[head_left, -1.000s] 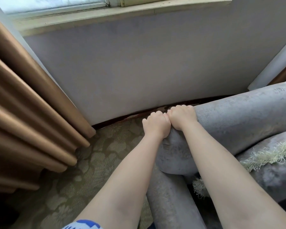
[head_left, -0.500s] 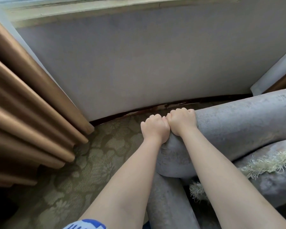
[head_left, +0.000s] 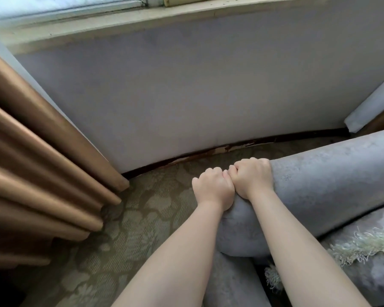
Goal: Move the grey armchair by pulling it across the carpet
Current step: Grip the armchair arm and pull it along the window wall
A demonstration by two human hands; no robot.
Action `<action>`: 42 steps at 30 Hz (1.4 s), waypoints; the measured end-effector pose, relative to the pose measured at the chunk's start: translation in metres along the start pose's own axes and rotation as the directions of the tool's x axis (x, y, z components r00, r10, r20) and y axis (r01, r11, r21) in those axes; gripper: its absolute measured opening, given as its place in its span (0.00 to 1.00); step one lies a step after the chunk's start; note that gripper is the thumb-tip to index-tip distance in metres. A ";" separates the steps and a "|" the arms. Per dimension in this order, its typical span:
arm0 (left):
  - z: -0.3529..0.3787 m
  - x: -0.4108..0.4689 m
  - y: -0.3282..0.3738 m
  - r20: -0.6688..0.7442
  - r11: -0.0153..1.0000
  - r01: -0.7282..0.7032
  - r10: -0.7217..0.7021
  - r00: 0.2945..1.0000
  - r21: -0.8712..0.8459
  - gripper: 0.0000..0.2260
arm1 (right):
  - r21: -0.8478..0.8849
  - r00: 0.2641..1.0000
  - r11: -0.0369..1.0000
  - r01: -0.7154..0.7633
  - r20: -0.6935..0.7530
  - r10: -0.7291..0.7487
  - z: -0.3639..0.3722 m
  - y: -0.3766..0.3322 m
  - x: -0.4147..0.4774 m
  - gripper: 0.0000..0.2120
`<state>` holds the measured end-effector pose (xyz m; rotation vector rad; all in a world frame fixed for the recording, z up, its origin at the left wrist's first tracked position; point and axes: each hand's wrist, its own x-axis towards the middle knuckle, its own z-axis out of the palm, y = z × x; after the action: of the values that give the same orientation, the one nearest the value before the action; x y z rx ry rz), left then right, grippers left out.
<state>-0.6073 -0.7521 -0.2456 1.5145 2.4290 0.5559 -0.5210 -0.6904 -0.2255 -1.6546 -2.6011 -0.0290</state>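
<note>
The grey armchair (head_left: 319,191) is held by both hands at the rounded end of its thick upper roll. The fingers (head_left: 208,173) of the left hand (head_left: 213,189) are curled tightly over this end, so only the knuckles show; the fingertips are hidden on the far side. The fingers (head_left: 248,163) of the right hand (head_left: 251,178) are curled in the same way over the top of the roll, just to the right. The two hands touch each other at the knuckles. Both palms lie on the grey fabric, and the two bare forearms come up from the bottom edge of the view, one on each side of the roll's end.

Under the hands, a second grey padded part of the armchair goes down toward the bottom edge. To the right, a pale fringe (head_left: 364,242) lies across more grey fabric.

The armchair stands on the right side of the patterned carpet (head_left: 142,218), near the carpet's far edge. A narrow strip of carpet shows between the roll and the dark skirting board (head_left: 208,152). The skirting board is worn, with pale patches, and it runs along the foot of the light wall (head_left: 186,96). Above the wall is a window sill (head_left: 142,16). At the left edge of the carpet a brown curtain (head_left: 42,162) hangs in heavy folds down to the floor, well apart from the armchair.
</note>
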 end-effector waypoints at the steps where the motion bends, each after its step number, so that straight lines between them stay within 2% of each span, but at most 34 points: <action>1: -0.001 0.001 0.001 0.008 1.000 0.001 -0.001 1.000 -0.007 0.14 | 0.005 1.000 1.000 -0.001 0.005 0.001 0.000 0.001 0.001 0.19; 7: -0.009 -0.007 0.006 0.068 0.998 0.057 -0.056 0.996 -0.013 0.14 | -0.006 0.999 1.000 0.019 0.036 -0.019 0.000 0.001 -0.002 0.21; 13: -0.018 -0.019 0.014 0.104 0.995 0.104 -0.104 0.989 0.010 0.17 | -0.061 0.988 0.995 0.085 0.134 -0.076 -0.009 0.004 -0.013 0.21; 17: -0.022 -0.038 0.022 0.098 0.994 0.108 -0.109 0.989 0.010 0.17 | -0.059 0.989 0.993 0.100 0.115 -0.092 -0.016 0.009 -0.029 0.21; 21: -0.026 -0.073 0.006 0.061 0.991 0.130 -0.130 0.990 -0.002 0.13 | -0.059 0.980 0.988 0.143 0.147 -0.133 -0.017 -0.007 -0.062 0.22; 24: -0.030 -0.100 -0.007 0.045 0.990 0.143 -0.142 0.989 -0.020 0.14 | -0.060 0.973 0.982 0.178 0.162 -0.166 -0.017 -0.020 -0.085 0.21; 32: -0.043 -0.127 -0.018 0.108 0.989 0.149 -0.147 0.983 -0.008 0.17 | -0.077 0.959 0.976 0.205 0.217 -0.184 -0.026 -0.035 -0.112 0.20; 34: -0.041 -0.123 -0.022 0.106 0.990 0.144 -0.143 0.984 0.000 0.17 | -0.074 0.963 0.978 0.194 0.205 -0.175 -0.024 -0.038 -0.109 0.20; 42: -0.025 -0.102 -0.034 0.023 0.995 0.093 -0.094 0.995 0.046 0.16 | 0.037 0.998 0.997 0.061 0.007 -0.061 -0.009 -0.042 -0.099 0.18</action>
<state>-0.5991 -0.8620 -0.2388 1.4069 2.4940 0.4637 -0.5164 -0.7982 -0.2223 -1.5667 -2.6405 0.0227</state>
